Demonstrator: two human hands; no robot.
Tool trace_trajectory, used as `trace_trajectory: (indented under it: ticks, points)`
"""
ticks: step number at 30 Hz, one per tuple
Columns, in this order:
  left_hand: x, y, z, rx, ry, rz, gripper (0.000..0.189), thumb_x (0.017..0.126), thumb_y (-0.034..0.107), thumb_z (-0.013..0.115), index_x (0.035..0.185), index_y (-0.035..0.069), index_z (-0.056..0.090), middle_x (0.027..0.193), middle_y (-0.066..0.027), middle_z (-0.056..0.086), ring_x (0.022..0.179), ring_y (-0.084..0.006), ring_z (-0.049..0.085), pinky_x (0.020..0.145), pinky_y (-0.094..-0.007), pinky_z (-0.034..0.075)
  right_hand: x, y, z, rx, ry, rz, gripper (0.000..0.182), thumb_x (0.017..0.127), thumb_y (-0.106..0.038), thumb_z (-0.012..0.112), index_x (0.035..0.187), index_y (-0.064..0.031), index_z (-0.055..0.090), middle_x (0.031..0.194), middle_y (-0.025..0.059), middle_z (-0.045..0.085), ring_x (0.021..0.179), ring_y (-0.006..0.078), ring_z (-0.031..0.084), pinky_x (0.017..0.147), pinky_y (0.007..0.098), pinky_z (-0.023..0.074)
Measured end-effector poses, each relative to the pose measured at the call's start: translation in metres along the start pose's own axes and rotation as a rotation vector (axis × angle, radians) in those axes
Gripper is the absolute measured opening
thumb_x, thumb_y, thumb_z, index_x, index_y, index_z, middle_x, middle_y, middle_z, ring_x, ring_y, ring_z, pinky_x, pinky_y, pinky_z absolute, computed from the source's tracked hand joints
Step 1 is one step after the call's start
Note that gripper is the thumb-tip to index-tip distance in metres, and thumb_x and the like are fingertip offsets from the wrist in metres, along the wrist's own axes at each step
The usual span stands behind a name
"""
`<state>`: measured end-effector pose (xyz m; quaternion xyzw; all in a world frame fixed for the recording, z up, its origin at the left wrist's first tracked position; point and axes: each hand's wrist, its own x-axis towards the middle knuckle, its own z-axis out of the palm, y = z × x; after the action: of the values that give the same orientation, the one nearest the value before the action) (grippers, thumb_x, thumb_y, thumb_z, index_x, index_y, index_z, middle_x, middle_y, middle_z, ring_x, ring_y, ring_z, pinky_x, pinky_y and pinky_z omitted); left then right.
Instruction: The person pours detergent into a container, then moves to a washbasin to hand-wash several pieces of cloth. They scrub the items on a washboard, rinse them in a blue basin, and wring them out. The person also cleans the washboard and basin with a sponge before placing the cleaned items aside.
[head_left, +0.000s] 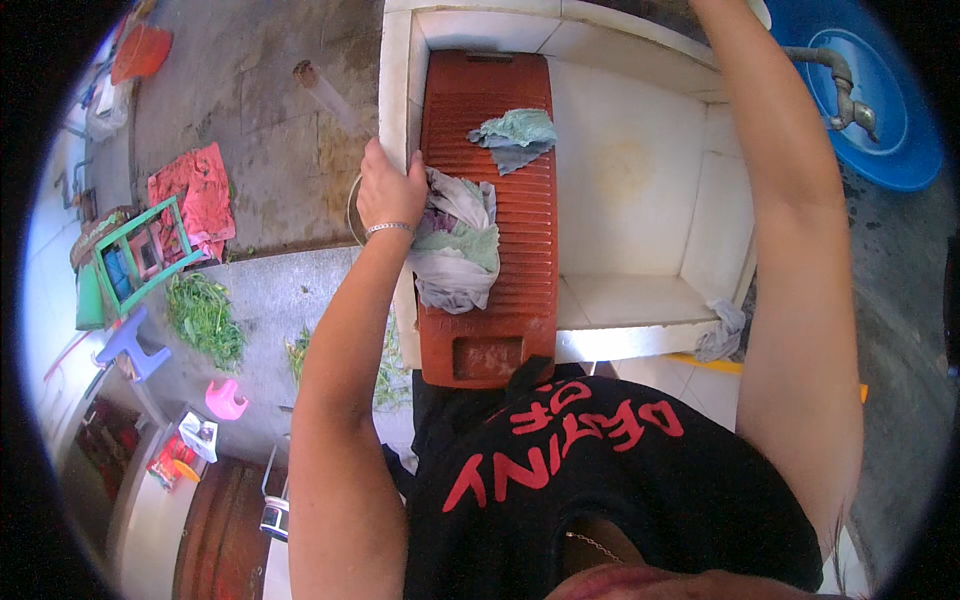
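Note:
A reddish-brown ribbed washboard (525, 262) lies lengthwise across the left side of a white tiled basin (637, 165). On its left edge rests a bundle of grey, white and pale green cloths (457, 247). A separate pale green and grey-blue cloth (517, 135) lies crumpled higher on the ribs. My left hand (392, 184) is on the basin's left rim beside the bundle, by the curved edge of a clear round thing; its grip is partly hidden. My right arm reaches up past the basin's right side, and my right hand is beyond the top of the picture.
A metal tap (855, 112) stands at the upper right over a blue plastic tub (915, 150). A grey rag (724, 330) hangs on the basin's near right corner. Leafy greens (202, 319), a purple stool (133, 349) and a green frame (142, 255) are on the left.

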<state>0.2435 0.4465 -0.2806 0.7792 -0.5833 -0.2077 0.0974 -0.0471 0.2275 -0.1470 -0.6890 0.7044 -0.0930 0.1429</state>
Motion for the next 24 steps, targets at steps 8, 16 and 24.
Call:
trace_trajectory:
  ticks: [8, 16, 24]
  points:
    - [-0.001, 0.0, 0.0, -0.01, -0.015, -0.021, 0.055, 0.076, 0.033, 0.058, 0.117, 0.003, 0.036, 0.105, -0.0238, 0.051, 0.09, -0.0392, 0.054, 0.076, -0.044, 0.043, -0.094, 0.003, 0.089, 0.454, -0.036, -0.134, 0.028, 0.078, -0.024, 0.056, 0.099, -0.0055, 0.055, 0.098, 0.014, 0.058, 0.092, 0.0309, 0.054, 0.074, 0.0397, 0.0434]
    - [0.0, -0.005, 0.001, 0.001, -0.016, -0.011, 0.055, 0.076, 0.033, 0.058, 0.117, 0.003, 0.036, 0.106, -0.0233, 0.051, 0.091, -0.0393, 0.053, 0.076, -0.0439, 0.043, -0.262, -0.012, 0.17, 0.342, -0.411, -0.177, 0.027, 0.082, -0.026, 0.051, 0.101, -0.0071, 0.057, 0.11, 0.0105, 0.051, 0.104, 0.0289, 0.045, 0.091, 0.0456, 0.0338]
    - [0.004, -0.005, 0.002, -0.007, -0.039, 0.011, 0.057, 0.076, 0.033, 0.058, 0.118, 0.001, 0.035, 0.106, -0.0238, 0.051, 0.092, -0.0396, 0.053, 0.077, -0.0442, 0.043, -0.213, -0.021, 0.212, 0.226, -0.142, -0.261, 0.018, 0.078, -0.024, 0.056, 0.086, -0.0086, 0.057, 0.089, 0.0055, 0.056, 0.092, 0.0267, 0.049, 0.077, 0.0417, 0.0396]
